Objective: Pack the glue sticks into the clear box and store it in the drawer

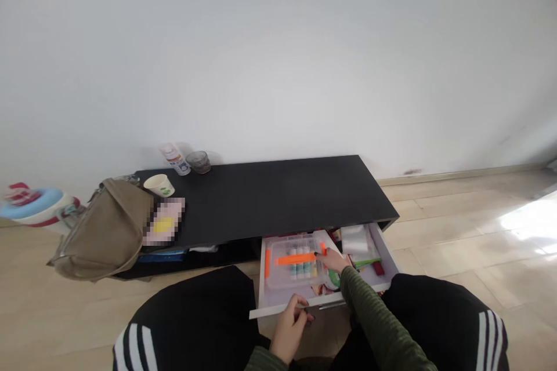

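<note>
The white drawer (278, 298) is pulled out from under a black cabinet top. My left hand (292, 324) grips its front edge, fingers curled over the rim. Inside, at the left, lies a clear plastic case (278, 278) with orange clasps and small bottles showing through. My right hand (333, 261) reaches into the drawer, fingers closed at the end of an orange strip (296, 259) over the case. Whether this strip belongs to the case, I cannot tell. Beside that hand are a green and white round item (334, 279) and clear plastic bags (357, 242).
On the black cabinet (278, 194) stand a paper cup (159, 185), a glass bowl (199, 162) and a spray can (176, 160). A brown bag (108, 226) hangs over its left end, near a blue-lidded bottle (41, 206). My knees flank the drawer.
</note>
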Demonstrator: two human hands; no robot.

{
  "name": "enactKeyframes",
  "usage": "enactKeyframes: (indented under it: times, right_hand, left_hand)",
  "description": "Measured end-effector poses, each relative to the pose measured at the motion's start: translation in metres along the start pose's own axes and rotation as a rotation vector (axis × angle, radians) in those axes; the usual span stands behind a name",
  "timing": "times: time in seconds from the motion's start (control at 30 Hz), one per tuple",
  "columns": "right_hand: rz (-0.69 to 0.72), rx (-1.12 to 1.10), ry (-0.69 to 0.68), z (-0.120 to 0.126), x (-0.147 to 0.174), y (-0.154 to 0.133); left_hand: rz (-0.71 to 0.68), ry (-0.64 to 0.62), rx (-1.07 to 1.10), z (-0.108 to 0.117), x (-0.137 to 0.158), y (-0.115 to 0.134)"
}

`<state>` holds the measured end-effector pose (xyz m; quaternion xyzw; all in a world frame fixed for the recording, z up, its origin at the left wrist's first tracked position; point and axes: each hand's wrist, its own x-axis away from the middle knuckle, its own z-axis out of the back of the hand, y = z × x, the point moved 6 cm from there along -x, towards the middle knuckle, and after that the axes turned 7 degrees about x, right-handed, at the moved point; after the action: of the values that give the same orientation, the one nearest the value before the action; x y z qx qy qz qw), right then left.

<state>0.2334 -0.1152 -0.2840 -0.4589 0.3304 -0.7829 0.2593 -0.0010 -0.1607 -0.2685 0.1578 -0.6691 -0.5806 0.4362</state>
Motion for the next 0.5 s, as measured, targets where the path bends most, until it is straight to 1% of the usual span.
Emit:
enactKeyframes:
  times: [0.1, 0.17, 0.2, 0.27, 0.33, 0.37, 0.43, 0.5]
  right_hand:
    - [0.027, 0.102, -0.018, 0.002, 0.018, 0.001]
    - [0.097, 0.162, -0.044, 0.004, 0.033, -0.005]
    - [0.145, 0.208, -0.042, 0.007, 0.041, -0.011]
    - [0.253, 0.324, 0.013, 0.021, 0.058, -0.025]
    - [0.348, 0.409, 0.101, 0.044, 0.077, -0.041]
    - [0.386, 0.412, 0.132, 0.059, 0.086, -0.049]
    - [0.434, 0.319, 0.163, 0.093, 0.106, -0.064]
    - [0.46, 0.139, 0.161, 0.129, 0.125, -0.078]
  left_hand:
    - [-0.016, -0.069, -0.291, -0.01, 0.006, 0.002]
    - [-0.002, -0.095, -0.443, -0.016, 0.008, 0.001]
    - [0.0, -0.103, -0.473, -0.018, 0.008, 0.0]
    - [-0.01, -0.099, -0.482, -0.021, 0.006, -0.004]
    - [-0.016, -0.087, -0.482, -0.022, 0.003, -0.009]
    - [-0.015, -0.079, -0.486, -0.021, 0.0, -0.011]
    - [-0.01, -0.072, -0.497, -0.02, -0.006, -0.014]
    - [-0.024, -0.055, -0.488, -0.017, -0.014, -0.01]
